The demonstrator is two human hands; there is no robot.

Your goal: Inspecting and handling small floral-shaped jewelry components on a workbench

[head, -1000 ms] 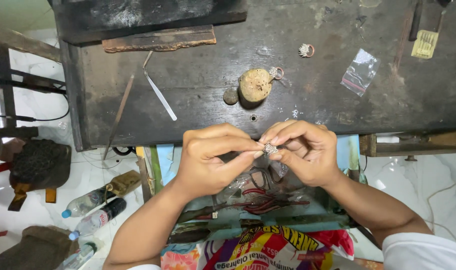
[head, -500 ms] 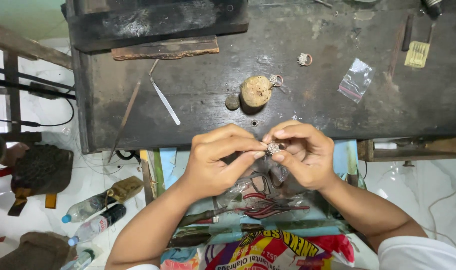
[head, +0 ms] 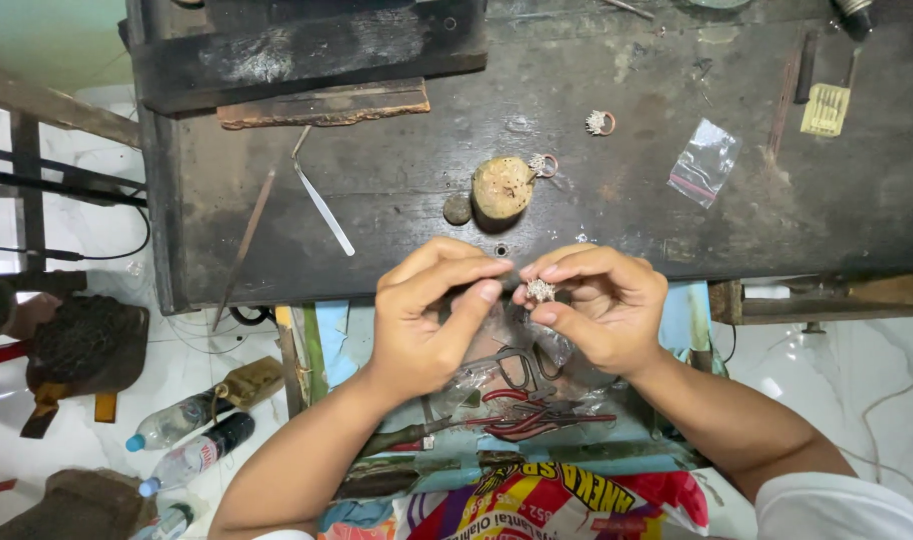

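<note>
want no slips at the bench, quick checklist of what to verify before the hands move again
1. Silver ring pinched in right hand: ok.
2. Left hand on the ring: not ok, fingertips just beside it, apart.
3. Ring over the tool tray, so a drop gets caught: ok.
4. Two other rings lying on the bench away from its edge: ok.
5. Tweezers within reach: ok.
6. Setting undamaged: cannot tell, too small.

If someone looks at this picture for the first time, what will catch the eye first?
First, the two hands at centre: the right hand pinches a small sparkling silver ring, with the left hand close beside it. Behind them lies the dark, worn workbench, where a round wooden block and two more rings sit.
</note>
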